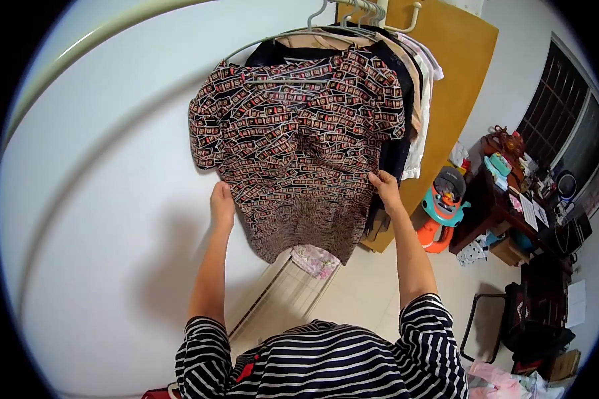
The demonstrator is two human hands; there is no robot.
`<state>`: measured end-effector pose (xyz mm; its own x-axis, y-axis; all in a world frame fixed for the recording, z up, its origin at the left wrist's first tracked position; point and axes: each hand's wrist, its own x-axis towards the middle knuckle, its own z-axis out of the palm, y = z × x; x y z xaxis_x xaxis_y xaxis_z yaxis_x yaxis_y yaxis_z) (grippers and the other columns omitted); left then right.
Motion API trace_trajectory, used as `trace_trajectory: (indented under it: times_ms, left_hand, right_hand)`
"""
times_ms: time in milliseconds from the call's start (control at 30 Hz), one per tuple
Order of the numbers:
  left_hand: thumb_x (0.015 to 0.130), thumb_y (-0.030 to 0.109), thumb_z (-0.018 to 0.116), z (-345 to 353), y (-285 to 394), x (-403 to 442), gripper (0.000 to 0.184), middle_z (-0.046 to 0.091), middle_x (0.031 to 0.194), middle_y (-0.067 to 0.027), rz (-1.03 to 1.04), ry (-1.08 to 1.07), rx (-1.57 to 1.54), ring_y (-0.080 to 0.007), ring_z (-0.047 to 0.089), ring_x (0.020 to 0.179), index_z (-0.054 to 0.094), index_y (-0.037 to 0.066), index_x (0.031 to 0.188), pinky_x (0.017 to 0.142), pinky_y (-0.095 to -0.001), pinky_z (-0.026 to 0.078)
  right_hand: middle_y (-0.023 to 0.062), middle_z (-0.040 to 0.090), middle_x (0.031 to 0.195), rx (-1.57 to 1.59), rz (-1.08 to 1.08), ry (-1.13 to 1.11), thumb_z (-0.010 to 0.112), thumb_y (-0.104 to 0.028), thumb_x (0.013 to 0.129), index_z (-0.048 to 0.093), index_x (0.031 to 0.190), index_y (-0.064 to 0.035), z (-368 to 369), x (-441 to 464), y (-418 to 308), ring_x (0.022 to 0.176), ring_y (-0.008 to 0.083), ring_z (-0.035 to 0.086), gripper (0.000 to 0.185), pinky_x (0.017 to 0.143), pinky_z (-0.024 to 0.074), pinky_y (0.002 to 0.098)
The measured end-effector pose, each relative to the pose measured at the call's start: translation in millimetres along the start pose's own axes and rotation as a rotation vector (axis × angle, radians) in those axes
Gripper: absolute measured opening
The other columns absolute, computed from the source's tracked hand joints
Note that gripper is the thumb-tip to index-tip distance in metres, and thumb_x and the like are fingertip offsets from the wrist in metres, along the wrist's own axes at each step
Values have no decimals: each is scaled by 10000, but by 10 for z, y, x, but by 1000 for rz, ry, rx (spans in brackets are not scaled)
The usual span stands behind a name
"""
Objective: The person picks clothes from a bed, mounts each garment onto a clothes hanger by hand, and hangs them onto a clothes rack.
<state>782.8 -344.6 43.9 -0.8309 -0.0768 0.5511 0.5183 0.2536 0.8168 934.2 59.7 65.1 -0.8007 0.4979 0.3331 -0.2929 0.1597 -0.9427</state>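
Note:
A black patterned top point(299, 146) with short sleeves hangs on a grey hanger point(263, 41) from a cream clothes rail. My left hand point(222, 199) is closed at the top's left side edge, its fingers pinching the fabric. On the opposite side edge, my right hand point(385, 187) pinches the cloth a little higher up. Between the two hands the top hangs spread out, its lower part gathered and narrower. Behind it, several other garments point(416, 136), dark, beige and white, hang on the same rail.
The curved cream rail point(80, 56) runs along the white wall. A yellow-brown cabinet point(462, 60) stands behind the clothes. Below is a low rack point(273, 296). To the right are a teal and orange ride-on toy point(442, 203), a cluttered desk point(489, 199) and a black chair point(522, 316).

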Motion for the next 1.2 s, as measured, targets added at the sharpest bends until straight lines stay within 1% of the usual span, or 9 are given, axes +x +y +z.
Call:
trace_trajectory:
  times_ms: [167,333,433,533,633,700,867,967,1200]
  left_hand:
    - [946,163,463,22,-85,-21,176,551,795,-43,-68,58,-24,-136,480,735,539,4,949,710,-273,413]
    - [933,208,531,-6,95,-95,195,583,849,1,-208,-113,-436,-89,491,758,582,26,983,703,-248,410]
    - [932,236,543,3,151,-227,236,607,955,4,-70,-340,-335,-74,514,827,577,42,1062,738,-240,404]
    - [932,166,542,-25,127,-211,215,638,957,-30,-162,-281,-334,-74,527,810,594,-15,1035,739,-231,412]
    - [937,163,533,-64,149,-199,215,636,934,-18,-224,-214,-339,-72,523,797,596,-22,1026,738,-224,409]
    - [938,165,531,-94,151,-189,209,634,927,-14,-225,-223,-331,-65,516,789,598,-18,1015,725,-218,405]
    - [942,177,525,-177,131,-145,174,621,866,0,-207,-258,-288,-60,515,754,592,19,966,680,-217,407]
    - [943,183,522,-256,196,-132,138,601,834,-3,-457,-341,-339,-89,548,741,563,53,965,641,-235,423]
    - [944,225,525,-293,170,-158,202,600,982,-44,-508,-352,-650,-168,612,851,513,69,1071,738,-283,493]
  right_hand:
    - [-74,416,653,16,-16,21,596,-175,889,512,714,-56,2,-66,-10,611,49,342,227,564,307,232]
    - [-73,413,646,39,21,-7,569,-154,901,497,710,-74,6,-76,-16,603,49,346,219,560,302,225]
    - [-69,397,638,-22,23,-28,555,-146,907,476,701,-87,-32,-53,80,594,53,343,228,555,300,226]
    - [-78,512,718,5,55,-33,549,-177,919,532,739,-117,-28,-57,78,690,40,466,190,652,386,233]
    - [-63,370,633,0,53,29,550,-151,908,448,687,-92,-52,-36,80,595,57,349,250,555,309,233]
    - [-77,476,699,-63,74,-19,544,-189,922,514,732,-120,-68,-45,58,657,48,430,204,637,384,241]
    - [-74,459,677,-144,84,13,546,-196,920,515,731,-118,-52,-115,16,622,53,424,206,588,379,231]
    - [-69,444,666,-160,93,10,543,-194,922,512,731,-109,-30,-134,0,618,58,440,211,575,416,236]
    - [-52,407,665,61,169,55,529,-156,932,499,718,-97,69,-150,29,629,69,467,224,670,544,303]
